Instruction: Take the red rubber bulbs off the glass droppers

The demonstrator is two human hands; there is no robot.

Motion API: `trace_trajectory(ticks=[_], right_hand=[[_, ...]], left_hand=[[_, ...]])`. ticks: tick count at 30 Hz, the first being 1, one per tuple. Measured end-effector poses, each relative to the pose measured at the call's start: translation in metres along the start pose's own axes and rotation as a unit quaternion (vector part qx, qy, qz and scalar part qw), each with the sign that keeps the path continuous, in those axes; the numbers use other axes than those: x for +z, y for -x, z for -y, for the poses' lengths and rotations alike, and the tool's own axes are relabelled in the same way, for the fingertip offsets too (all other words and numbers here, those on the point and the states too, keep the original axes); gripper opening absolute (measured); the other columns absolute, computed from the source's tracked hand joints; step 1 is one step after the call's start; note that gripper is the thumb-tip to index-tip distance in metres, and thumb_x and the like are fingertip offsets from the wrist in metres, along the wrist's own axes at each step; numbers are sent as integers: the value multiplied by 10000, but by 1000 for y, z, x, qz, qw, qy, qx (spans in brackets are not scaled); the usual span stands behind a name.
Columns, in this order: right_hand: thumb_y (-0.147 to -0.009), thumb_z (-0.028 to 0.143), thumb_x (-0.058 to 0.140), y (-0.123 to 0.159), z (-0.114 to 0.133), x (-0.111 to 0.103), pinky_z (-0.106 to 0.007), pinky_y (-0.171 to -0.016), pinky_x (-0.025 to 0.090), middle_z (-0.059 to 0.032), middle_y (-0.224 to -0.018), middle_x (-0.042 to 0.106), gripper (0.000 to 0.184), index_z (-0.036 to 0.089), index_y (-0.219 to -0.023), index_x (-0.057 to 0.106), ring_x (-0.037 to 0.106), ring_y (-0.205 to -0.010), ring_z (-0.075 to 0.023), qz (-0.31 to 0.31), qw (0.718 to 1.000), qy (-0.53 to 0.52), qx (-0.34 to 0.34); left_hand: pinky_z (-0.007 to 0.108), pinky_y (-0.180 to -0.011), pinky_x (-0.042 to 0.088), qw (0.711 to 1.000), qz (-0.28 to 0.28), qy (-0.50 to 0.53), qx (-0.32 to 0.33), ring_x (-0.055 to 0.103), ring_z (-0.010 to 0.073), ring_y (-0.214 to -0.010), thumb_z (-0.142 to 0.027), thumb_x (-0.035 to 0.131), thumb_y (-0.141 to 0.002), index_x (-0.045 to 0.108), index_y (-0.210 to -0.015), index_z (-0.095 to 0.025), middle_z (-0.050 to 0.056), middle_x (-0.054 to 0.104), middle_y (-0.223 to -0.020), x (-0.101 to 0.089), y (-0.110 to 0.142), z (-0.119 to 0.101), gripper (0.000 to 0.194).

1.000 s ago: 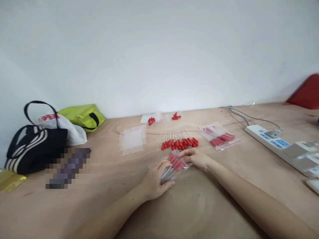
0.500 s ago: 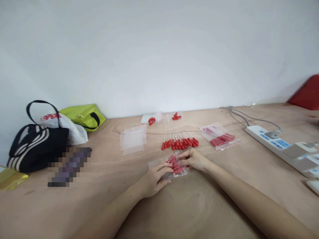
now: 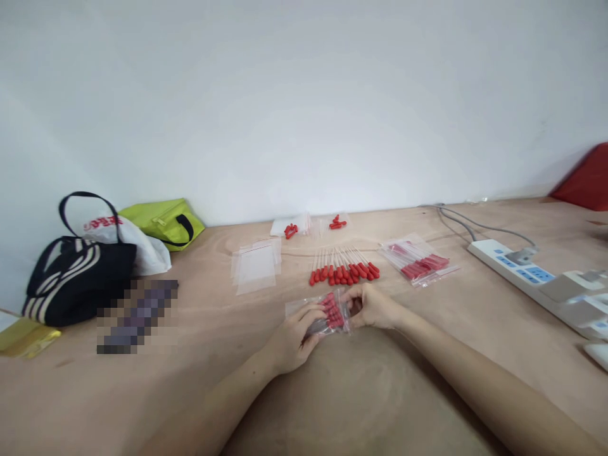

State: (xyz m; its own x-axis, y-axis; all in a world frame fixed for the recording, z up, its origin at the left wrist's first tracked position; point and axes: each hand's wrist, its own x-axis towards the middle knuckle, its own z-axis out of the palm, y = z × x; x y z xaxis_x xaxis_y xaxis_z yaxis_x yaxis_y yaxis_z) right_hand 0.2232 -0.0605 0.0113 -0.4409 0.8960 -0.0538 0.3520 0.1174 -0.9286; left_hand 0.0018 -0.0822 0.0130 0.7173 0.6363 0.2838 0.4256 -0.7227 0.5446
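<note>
Clear zip bag [image 3: 327, 311] of red-bulb droppers sits on the table [image 3: 427, 354] between both hands, just in front of the loose dropper row [image 3: 344, 271]. Left hand [image 3: 292, 339] pinches its near-left part, fingers curled onto the plastic. Right hand [image 3: 373, 306] closes on the bag's right end, thumb and fingers folded over it.

Change over the last second: the bag lay slanted and spread out, red bulbs pointing up-right; now it's bunched shorter and turned more level, and the hands have come closer together. Right fingers were laid flat beside it, now they wrap its edge. Reads like the contents being squared up and the mouth being pressed shut, though the seal line itself is too small to make out.

Filled bags [image 3: 418, 261] lie to the right, well apart. Empty bags [image 3: 255, 266] lie to the left, unmoved. Power strip [image 3: 532, 275] stays at far right, tote [image 3: 78, 278] at far left.
</note>
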Motion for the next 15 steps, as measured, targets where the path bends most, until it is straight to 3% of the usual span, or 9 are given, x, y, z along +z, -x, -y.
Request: trace_trajectory(ticks=[4, 11, 15], right_hand=[[-490, 262, 743, 1, -2, 7, -188, -519, 350, 31, -654, 528, 316, 145, -764, 637, 432, -566, -69, 1, 999, -3, -50], [-518, 183, 693, 3, 0, 14, -179, -518, 350, 38, -672, 520, 268, 156, -730, 530, 443, -580, -69, -28, 999, 12, -41], [-504, 151, 675, 3, 5, 16, -178, -514, 351, 40, -688, 516, 284, 158, -739, 515, 439, -565, -62, 1, 999, 9, -34]], left_hand=[[373, -911, 410, 999, -13, 12, -36, 488, 200, -1081, -173, 484, -788, 363, -1172, -197, 103, 512, -1172, 1, 1, 1, 403], [377, -936, 386, 999, -5, 17, -28, 456, 204, -1116, -204, 509, -775, 347, -1183, -201, 105, 476, -1204, 0, 0, 2, 438], [369, -930, 391, 999, 11, 29, -14, 459, 212, -1111, -282, 555, -754, 331, -1210, -193, 110, 463, -1219, -2, -1, 2, 516]])
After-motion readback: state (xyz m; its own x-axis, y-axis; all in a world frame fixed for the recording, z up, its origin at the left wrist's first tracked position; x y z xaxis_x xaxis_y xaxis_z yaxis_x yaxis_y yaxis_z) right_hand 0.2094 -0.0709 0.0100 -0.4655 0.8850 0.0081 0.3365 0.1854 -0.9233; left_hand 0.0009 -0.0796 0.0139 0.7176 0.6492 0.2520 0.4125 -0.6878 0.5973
